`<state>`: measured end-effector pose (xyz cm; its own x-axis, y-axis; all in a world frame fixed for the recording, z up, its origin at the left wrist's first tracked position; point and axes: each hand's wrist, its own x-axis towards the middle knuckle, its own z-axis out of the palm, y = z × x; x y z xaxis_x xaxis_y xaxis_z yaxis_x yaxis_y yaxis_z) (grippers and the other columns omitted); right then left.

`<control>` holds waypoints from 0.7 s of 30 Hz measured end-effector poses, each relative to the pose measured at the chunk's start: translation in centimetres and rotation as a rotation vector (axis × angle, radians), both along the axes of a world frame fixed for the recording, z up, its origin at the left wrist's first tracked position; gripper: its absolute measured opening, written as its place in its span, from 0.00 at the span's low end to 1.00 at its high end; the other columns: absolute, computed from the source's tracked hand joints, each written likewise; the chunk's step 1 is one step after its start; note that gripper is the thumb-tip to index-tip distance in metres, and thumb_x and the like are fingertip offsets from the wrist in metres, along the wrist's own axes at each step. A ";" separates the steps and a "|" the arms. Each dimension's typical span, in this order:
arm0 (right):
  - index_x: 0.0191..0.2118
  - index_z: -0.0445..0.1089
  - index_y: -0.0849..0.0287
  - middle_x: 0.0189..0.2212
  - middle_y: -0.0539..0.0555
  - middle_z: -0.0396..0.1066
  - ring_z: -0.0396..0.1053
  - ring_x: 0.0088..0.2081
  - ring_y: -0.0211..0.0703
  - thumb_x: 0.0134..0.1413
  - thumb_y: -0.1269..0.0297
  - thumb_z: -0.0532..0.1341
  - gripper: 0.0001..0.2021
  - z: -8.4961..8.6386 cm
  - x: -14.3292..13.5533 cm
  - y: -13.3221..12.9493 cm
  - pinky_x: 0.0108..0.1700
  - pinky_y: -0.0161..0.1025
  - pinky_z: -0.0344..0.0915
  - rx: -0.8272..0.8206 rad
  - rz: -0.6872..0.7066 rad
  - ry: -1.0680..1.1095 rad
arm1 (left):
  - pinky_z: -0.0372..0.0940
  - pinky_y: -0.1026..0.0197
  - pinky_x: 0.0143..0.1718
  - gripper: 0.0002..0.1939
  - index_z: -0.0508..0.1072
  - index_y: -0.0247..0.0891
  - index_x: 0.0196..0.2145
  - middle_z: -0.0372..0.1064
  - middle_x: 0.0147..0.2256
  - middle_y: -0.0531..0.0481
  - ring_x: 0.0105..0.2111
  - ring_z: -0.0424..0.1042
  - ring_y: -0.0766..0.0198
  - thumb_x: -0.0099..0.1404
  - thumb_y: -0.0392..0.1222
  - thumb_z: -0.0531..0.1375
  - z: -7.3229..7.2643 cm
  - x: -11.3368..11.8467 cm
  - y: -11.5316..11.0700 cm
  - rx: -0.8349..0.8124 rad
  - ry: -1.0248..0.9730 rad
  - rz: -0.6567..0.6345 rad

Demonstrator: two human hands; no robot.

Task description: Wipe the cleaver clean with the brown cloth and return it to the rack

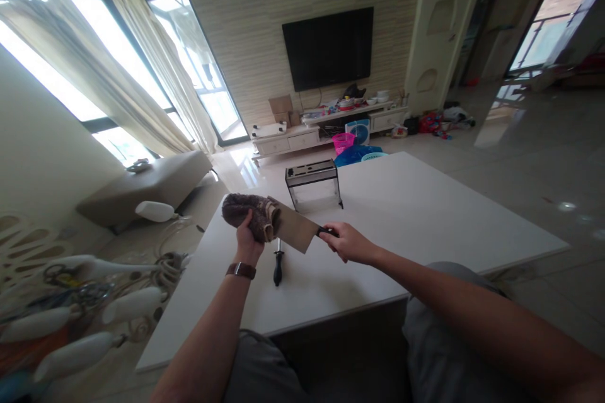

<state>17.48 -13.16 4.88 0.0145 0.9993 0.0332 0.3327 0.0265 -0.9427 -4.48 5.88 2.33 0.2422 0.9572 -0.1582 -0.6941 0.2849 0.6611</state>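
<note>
A cleaver (297, 227) with a broad blade is held level above the table, its black handle wrapped by my right hand (350, 242). My left hand (249, 239) grips a fuzzy grey-brown cloth (250, 211) at the blade's far end. Folds of the cloth lie against that end and hide part of it. Below, on the white table (378, 264), rests a sharpening steel (278, 267) with a black handle; its upper rod is covered by the cloth and blade. Behind the cleaver stands a knife block (312, 173) with a slotted dark top and clear sides.
Past the table's far edge are a pink basket (343, 143) and a blue fan (358, 131) before a low TV cabinet (288, 141). A lamp with several white shades (132, 305) lies on the left. A grey bench (146, 186) stands by the windows.
</note>
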 end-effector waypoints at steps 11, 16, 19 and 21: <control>0.34 0.61 0.56 0.20 0.41 0.62 0.60 0.12 0.30 0.65 0.53 0.55 0.12 -0.5 -0.2 0.9 0.13 0.29 0.54 0.089 -0.148 0.178 | 0.70 0.43 0.56 0.16 0.75 0.31 0.51 0.80 0.44 0.37 0.47 0.79 0.47 0.67 0.40 0.61 0.9 3.0 -4.0 -0.043 0.002 -0.281; 0.35 0.58 0.55 0.20 0.40 0.62 0.60 0.12 0.31 0.66 0.53 0.54 0.12 -0.6 -0.2 1.2 0.13 0.29 0.54 0.074 -0.134 0.217 | 0.69 0.42 0.58 0.16 0.76 0.29 0.49 0.78 0.46 0.34 0.52 0.76 0.44 0.66 0.39 0.62 1.0 4.9 -6.4 -0.060 0.023 -0.400; 0.35 0.57 0.55 0.20 0.40 0.62 0.61 0.12 0.31 0.66 0.54 0.53 0.12 -0.5 0.0 1.0 0.13 0.29 0.54 0.039 -0.102 0.168 | 0.70 0.43 0.58 0.13 0.76 0.28 0.47 0.79 0.46 0.34 0.51 0.77 0.45 0.67 0.37 0.62 0.9 5.1 -6.5 -0.047 0.038 -0.380; 0.35 0.57 0.55 0.20 0.41 0.63 0.61 0.12 0.30 0.67 0.55 0.53 0.11 -0.4 0.1 0.8 0.13 0.29 0.53 0.028 -0.078 0.105 | 0.71 0.45 0.56 0.13 0.76 0.28 0.47 0.79 0.45 0.35 0.49 0.78 0.47 0.67 0.36 0.62 0.8 4.9 -6.0 -0.044 0.052 -0.330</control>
